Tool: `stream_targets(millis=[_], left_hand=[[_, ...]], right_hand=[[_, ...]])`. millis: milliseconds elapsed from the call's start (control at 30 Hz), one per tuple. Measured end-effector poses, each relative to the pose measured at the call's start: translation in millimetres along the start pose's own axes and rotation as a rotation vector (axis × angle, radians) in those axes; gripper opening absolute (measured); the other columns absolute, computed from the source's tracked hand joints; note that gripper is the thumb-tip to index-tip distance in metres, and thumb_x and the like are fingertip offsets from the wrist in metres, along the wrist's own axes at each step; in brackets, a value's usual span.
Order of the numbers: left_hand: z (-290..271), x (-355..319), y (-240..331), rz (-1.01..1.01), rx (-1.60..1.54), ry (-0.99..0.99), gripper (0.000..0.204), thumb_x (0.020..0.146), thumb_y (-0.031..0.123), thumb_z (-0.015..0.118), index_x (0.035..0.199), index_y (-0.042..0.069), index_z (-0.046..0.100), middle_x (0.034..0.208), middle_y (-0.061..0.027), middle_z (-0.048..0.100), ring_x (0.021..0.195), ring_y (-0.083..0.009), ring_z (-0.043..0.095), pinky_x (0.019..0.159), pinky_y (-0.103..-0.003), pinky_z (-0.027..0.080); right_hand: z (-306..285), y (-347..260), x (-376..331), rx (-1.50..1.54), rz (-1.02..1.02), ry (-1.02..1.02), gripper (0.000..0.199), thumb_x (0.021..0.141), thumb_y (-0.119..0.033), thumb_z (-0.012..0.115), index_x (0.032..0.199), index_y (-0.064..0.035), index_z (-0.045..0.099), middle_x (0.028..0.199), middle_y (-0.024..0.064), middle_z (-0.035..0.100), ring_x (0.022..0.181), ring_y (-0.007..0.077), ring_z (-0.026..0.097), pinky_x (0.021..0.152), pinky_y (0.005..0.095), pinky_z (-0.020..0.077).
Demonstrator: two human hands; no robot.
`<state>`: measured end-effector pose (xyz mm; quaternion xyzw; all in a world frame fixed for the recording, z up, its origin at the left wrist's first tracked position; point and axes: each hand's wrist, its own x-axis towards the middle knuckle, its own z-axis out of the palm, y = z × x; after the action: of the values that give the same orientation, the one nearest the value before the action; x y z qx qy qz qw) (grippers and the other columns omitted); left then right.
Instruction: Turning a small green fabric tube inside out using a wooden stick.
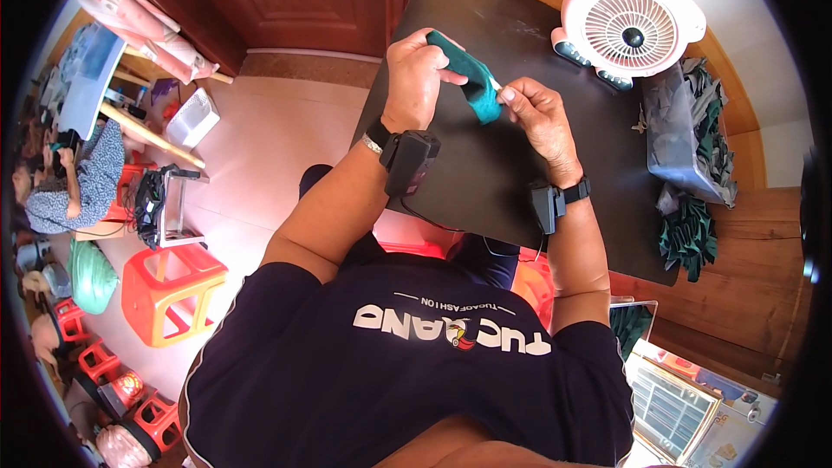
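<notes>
Black tabletop (485, 173): both hands (414, 78) pinch green cloth (472, 78) mid-surface.

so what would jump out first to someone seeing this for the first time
Both hands, raised over the black table at centre: the left hand wraps a teal cloth while the right hand pinches its lower end. Next comes the pink fan at the table's far right corner, beside a grey bin stuffed with dark green cloth. On the floor to the left, an orange stool stands out.
</notes>
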<state>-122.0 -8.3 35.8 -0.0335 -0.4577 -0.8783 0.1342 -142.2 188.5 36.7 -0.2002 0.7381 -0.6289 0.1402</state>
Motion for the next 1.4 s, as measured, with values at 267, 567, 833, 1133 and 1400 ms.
stream_targets(millis=[267,567,833,1133,1400], left_hand=[[-3,-3,-3,0.093,0.02,-0.036,0.017,0.07,0.002,0.042,0.074,-0.003,0.057,0.068,-0.0092,0.059,0.056,-0.0146,0.056,0.05,-0.026,0.049],[-5,6,-8,0.077,0.121,-0.012,0.022,0.072,0.003,0.043,0.083,-0.005,0.06,0.078,-0.0091,0.058,0.066,-0.0167,0.059,0.059,-0.03,0.054],[-2,-1,-7,0.031,0.086,-0.082,0.019,0.069,0.002,0.043,0.077,-0.004,0.059,0.073,-0.0081,0.058,0.061,-0.0157,0.058,0.052,-0.028,0.051],[-5,6,-11,0.013,0.052,-0.006,0.017,0.069,0.002,0.044,0.076,-0.003,0.058,0.073,-0.01,0.06,0.06,-0.0166,0.058,0.051,-0.027,0.051],[-3,5,-14,0.011,0.089,0.015,0.017,0.069,0.003,0.045,0.077,-0.004,0.059,0.074,-0.011,0.061,0.063,-0.0179,0.059,0.054,-0.028,0.051]], right_hand=[[1,-3,-2,0.184,0.135,-0.164,0.021,0.09,-0.023,0.06,0.081,-0.0035,0.062,0.062,-0.0043,0.05,0.056,0.0034,0.038,0.051,0.0188,0.0302],[-4,-1,1,-0.253,-0.203,0.222,0.009,0.079,-0.008,0.071,0.078,-0.002,0.064,0.067,-0.003,0.06,0.063,0.0028,0.05,0.059,0.0187,0.0421],[4,-4,-1,0.098,0.087,-0.08,0.024,0.09,-0.024,0.059,0.076,-0.0041,0.061,0.058,-0.0051,0.044,0.054,0.0051,0.037,0.05,0.0206,0.0293],[-5,-7,-2,-0.102,0.006,0.046,0.02,0.086,-0.021,0.065,0.078,-0.0036,0.062,0.063,-0.0037,0.052,0.058,0.0041,0.043,0.054,0.0192,0.035],[5,3,2,-0.051,-0.008,0.035,0.022,0.088,-0.023,0.063,0.076,-0.0045,0.06,0.062,-0.0042,0.05,0.058,0.004,0.042,0.053,0.0196,0.0336]])
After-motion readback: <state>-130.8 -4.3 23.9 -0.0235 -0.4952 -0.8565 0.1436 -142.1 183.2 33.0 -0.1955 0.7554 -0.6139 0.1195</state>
